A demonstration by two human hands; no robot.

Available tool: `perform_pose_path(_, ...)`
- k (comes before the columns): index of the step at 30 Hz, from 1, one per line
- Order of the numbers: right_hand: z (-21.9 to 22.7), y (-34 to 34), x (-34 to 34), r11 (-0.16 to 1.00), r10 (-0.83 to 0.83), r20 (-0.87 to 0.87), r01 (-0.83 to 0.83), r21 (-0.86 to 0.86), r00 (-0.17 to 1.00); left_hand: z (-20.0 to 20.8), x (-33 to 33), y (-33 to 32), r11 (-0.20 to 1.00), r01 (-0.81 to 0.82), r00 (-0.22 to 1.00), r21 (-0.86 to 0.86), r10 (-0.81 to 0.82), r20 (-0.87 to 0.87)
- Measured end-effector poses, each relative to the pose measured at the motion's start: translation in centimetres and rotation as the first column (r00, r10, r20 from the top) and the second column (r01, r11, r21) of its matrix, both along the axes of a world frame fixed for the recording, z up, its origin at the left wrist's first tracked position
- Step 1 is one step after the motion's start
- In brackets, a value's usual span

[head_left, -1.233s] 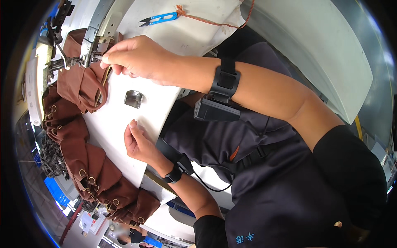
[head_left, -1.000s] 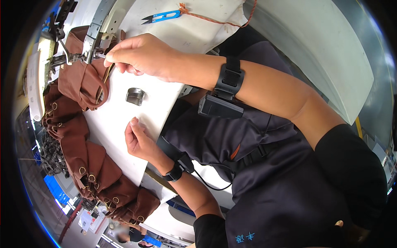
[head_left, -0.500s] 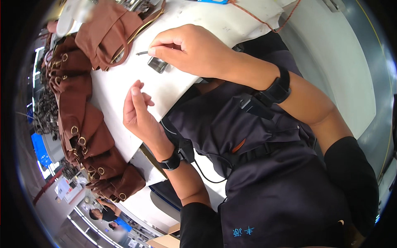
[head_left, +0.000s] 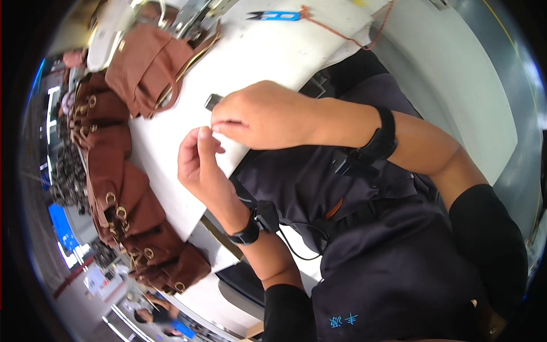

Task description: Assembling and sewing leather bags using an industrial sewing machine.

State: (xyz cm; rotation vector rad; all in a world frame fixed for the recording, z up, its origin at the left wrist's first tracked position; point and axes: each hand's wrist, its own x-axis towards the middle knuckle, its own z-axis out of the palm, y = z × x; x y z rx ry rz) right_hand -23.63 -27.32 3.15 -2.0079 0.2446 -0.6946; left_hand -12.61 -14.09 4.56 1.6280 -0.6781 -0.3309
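My right hand reaches in from the right over the white table, fingertips pinched together on something small and thin that I cannot make out. My left hand comes up from below, and its thumb tip touches the right fingertips; its other fingers are curled. A small grey metal piece lies on the table just behind the right hand, partly hidden by it. Both wrists carry black bands.
A brown leather bag lies under the sewing machine head at the top. Several more brown bags with brass rings are heaped along the table's left edge. Blue thread snips on an orange cord lie at the far top.
My right hand left the bag at the sewing machine and came toward me past the metal piece. My left hand lifted off the table to meet it. The view shifted downward.
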Motion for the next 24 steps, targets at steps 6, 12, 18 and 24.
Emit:
perform_pose_path(6,-0.1,-0.1,-0.5,0.995,0.028,-0.024,-0.03,-0.093,0.999,-0.5,0.6,1.1,0.994,0.094,0.996,0.059,-0.094,0.004)
perform_pose_path(12,-0.8,-0.3,-0.8,0.988,0.057,-0.074,-0.066,-0.137,0.996,-1.1,1.0,2.0,0.988,0.126,0.992,0.088,-0.127,-0.002)
perform_pose_path(18,-1.2,-2.3,-1.5,0.987,-0.082,0.007,0.08,0.138,0.997,-2.5,2.0,2.4,0.998,0.064,0.997,0.0,-0.063,-0.05)
perform_pose_path(24,-0.4,-6.2,0.3,0.807,-0.27,0.011,0.22,0.548,0.963,-4.5,2.6,2.3,0.993,-0.106,0.991,0.059,0.11,-0.072)
